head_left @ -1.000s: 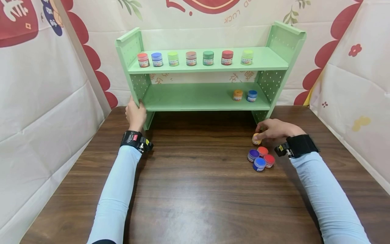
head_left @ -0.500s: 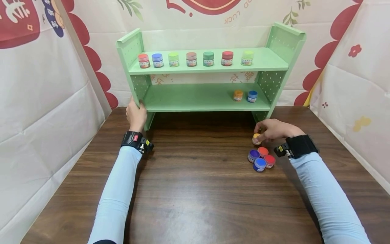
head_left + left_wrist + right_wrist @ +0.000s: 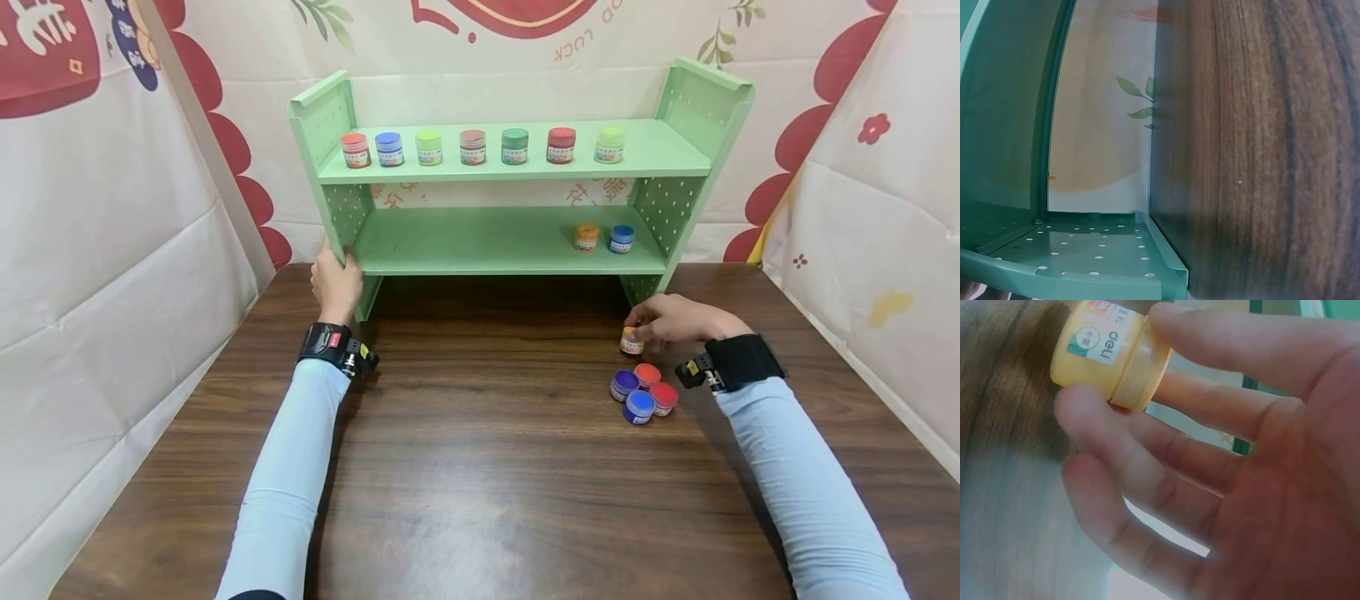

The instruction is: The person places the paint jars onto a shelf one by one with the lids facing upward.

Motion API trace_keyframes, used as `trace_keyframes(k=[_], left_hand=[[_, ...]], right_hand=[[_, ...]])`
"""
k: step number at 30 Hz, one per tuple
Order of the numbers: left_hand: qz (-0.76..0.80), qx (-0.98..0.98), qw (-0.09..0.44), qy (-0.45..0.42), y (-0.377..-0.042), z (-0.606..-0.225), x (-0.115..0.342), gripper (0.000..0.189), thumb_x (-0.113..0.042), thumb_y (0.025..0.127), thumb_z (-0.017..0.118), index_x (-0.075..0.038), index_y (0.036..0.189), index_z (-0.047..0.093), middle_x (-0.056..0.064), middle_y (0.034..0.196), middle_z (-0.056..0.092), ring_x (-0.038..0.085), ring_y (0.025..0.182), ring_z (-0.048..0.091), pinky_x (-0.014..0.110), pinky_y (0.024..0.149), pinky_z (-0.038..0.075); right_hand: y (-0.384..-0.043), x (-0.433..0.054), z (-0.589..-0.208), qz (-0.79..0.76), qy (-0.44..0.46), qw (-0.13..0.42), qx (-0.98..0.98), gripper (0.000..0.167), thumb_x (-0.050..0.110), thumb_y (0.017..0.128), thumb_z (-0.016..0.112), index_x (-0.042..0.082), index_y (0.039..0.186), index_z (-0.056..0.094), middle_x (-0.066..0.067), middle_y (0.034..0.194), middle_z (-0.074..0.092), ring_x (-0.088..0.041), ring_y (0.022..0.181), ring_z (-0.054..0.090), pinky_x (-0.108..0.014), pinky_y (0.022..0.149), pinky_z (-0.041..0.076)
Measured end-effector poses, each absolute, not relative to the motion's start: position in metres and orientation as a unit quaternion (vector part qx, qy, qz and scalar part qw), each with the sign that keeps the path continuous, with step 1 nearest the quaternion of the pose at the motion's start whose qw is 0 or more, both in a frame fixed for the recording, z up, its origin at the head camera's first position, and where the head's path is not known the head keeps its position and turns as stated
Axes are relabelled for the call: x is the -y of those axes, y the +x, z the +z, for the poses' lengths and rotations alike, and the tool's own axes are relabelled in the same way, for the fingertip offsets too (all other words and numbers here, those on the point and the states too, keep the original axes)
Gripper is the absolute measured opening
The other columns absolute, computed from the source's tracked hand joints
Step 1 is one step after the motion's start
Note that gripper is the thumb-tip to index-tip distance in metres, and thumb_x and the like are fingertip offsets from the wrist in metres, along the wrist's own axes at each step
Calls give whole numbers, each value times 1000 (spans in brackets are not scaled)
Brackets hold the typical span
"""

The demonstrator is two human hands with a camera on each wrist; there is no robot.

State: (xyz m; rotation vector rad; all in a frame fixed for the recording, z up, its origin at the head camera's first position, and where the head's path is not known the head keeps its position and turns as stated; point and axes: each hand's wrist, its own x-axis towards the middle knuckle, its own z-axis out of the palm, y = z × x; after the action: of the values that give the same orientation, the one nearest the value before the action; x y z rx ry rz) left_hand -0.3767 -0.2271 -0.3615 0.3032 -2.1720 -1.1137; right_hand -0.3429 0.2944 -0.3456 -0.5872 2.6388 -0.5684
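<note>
In the head view, the right hand [image 3: 671, 321] is pinching a small round yellow plastic jar with a pale label [image 3: 632, 343], near the right foot of the pale green two-tier perforated shelf [image 3: 465, 237]. The label is now facing forward more plainly than a moment ago, so the jar is turning within the grasp; for the work in hand, this seems to be an adjustment of its facing, not a placing. Whether it is touching the dark brown wood-grain surface [image 3: 450, 375], I cannot tell. The left hand [image 3: 335, 283] is staying put, gripping the shelf's left side.

In the left wrist view, the shelf's dotted side panel [image 3: 1085, 247] is filling the lower part; only fingertips are showing at the corner.

In the right wrist view, the fingers are closing narrowly round the jar's lid end.
</note>
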Motion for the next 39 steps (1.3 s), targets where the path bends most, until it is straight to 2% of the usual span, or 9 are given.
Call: trace_keyframes(k=[8, 15, 19, 23, 27, 33, 36, 39], left_hand=[[-427, 832, 335, 113, -379, -358, 228, 32, -25, 103, 51, -16, 131, 61, 21, 134, 67, 47, 122, 64, 65, 93, 47], [-427, 831, 339, 110, -380, -355, 228, 32, -24, 103, 50, -16, 132, 61, 20, 133, 68, 47, 120, 65, 65, 91, 48], [-428, 831, 339, 106, -381, -354, 228, 32, -24, 104, 49, -16, 132, 61, 19, 134, 68, 46, 121, 65, 64, 92, 48], [-427, 831, 341, 105, -382, -354, 228, 31, -24, 104, 49, -16, 131, 61, 19, 134, 68, 46, 122, 65, 64, 92, 47], [-424, 833, 341, 102, -381, -356, 228, 31, -26, 104, 49, -15, 131, 61, 20, 134, 68, 47, 122, 64, 65, 94, 47], [-428, 832, 331, 118, -378, -361, 228, 32, -26, 104, 48, -16, 132, 60, 21, 133, 68, 47, 122, 64, 65, 95, 47], [-430, 833, 327, 118, -377, -362, 228, 33, -27, 105, 47, -17, 133, 60, 22, 134, 67, 48, 123, 64, 66, 95, 47], [-431, 834, 324, 117, -377, -363, 228, 33, -28, 105, 47, -16, 133, 60, 22, 135, 67, 48, 124, 63, 66, 96, 47]], right_hand=[[-343, -295, -342, -198, -203, 180, -942, 35, 19, 100, 64, -6, 124, 68, -8, 98, 75, -16, 75, 68, -34, 64, 55], [-342, -292, -338, -192, -208, 174, -943, 32, 15, 99, 64, -5, 123, 67, -7, 93, 72, -16, 72, 64, -32, 65, 51], [-340, -289, -337, -195, -210, 165, -944, 32, 15, 98, 65, -5, 123, 66, -8, 97, 71, -17, 71, 64, -32, 68, 51], [-337, -285, -334, -187, -220, 119, -950, 30, 14, 95, 68, -1, 122, 69, -9, 105, 73, -18, 80, 63, -32, 72, 51], [-332, -281, -328, -171, -245, 61, -952, 26, 14, 93, 71, 6, 118, 73, -6, 109, 75, -19, 88, 58, -34, 76, 46], [-322, -271, -308, -185, -264, 7, -947, 26, 13, 93, 74, 6, 118, 74, -4, 98, 75, -17, 81, 59, -31, 70, 47], [-320, -265, -295, -194, -258, -16, -946, 30, 11, 93, 72, 5, 123, 72, -4, 86, 71, -16, 70, 56, -29, 61, 44], [-323, -257, -282, -188, -257, -41, -947, 34, 11, 94, 71, 5, 128, 70, -5, 76, 64, -16, 62, 51, -28, 57, 39]])
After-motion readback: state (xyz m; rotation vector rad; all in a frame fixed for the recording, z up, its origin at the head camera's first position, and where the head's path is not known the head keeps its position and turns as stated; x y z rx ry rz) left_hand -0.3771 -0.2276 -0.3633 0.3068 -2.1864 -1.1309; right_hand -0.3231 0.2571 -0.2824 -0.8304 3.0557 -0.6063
